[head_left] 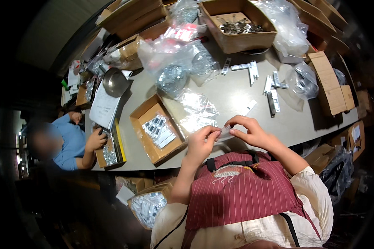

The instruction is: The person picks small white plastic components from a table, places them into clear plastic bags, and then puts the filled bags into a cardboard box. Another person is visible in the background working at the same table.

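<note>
My left hand point(202, 143) and my right hand point(251, 130) meet over the table's near edge. Both are closed in a pinch on a small clear plastic bag point(225, 132) stretched between the fingertips. Whether anything is inside the bag is too small to tell. Just beyond my hands lies a loose pile of flat clear bags point(197, 107). A slim white strip point(249, 107) rests on the table past my right hand. Left of my left hand stands a shallow cardboard tray point(139, 124) with several small black-and-white packets point(158, 130) in it.
Several narrow boxes point(253, 72) lie on the far right of the table. Behind them stands a carton point(237, 43) of metal parts. Bulging plastic bags point(172, 74) sit at centre back. At left, a co-worker in blue point(68, 141) reaches into a box point(120, 145) near a metal bowl point(115, 81).
</note>
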A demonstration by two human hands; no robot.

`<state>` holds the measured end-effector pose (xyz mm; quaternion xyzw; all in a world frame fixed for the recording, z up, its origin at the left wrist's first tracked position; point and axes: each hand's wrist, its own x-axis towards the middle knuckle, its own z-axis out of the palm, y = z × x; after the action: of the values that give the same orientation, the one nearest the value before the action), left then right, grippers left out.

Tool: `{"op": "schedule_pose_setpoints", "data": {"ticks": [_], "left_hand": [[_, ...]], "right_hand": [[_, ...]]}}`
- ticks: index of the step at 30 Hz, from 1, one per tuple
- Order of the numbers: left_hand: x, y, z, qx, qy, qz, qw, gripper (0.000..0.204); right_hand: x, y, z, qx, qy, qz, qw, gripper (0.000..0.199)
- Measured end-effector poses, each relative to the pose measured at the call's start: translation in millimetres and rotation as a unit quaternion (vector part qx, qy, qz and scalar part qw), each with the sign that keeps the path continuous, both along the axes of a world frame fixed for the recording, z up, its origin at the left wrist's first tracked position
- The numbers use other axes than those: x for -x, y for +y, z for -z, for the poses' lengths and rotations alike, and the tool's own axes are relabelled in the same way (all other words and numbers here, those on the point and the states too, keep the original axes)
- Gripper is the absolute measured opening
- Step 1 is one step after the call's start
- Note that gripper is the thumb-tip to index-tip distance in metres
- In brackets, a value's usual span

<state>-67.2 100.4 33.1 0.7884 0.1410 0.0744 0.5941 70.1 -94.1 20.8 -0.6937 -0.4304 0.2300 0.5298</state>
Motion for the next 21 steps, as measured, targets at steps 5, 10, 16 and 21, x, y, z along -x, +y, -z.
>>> {"op": "schedule_pose_setpoints", "data": {"ticks": [5,10,16,21], "left_hand": [[-12,-37,8,-0.159,-0.077,-0.014,0.984,0.025],[-28,-57,20,-0.155,-0.018,0.025,0.987,0.035],[-51,-65,32,-0.299,-0.07,0.085,0.948,0.048],[-75,-55,58,-0.273,-0.095,0.116,0.95,0.054]], "right_hand": [[6,-33,-34,-0.094,-0.205,0.025,0.974,0.043],[4,-46,-24,-0.016,-0.229,-0.017,0.973,0.052],[-14,-64,-13,0.12,-0.188,-0.095,0.97,0.059],[-52,-59,-3,0.15,-0.138,-0.141,0.969,0.064]]}}
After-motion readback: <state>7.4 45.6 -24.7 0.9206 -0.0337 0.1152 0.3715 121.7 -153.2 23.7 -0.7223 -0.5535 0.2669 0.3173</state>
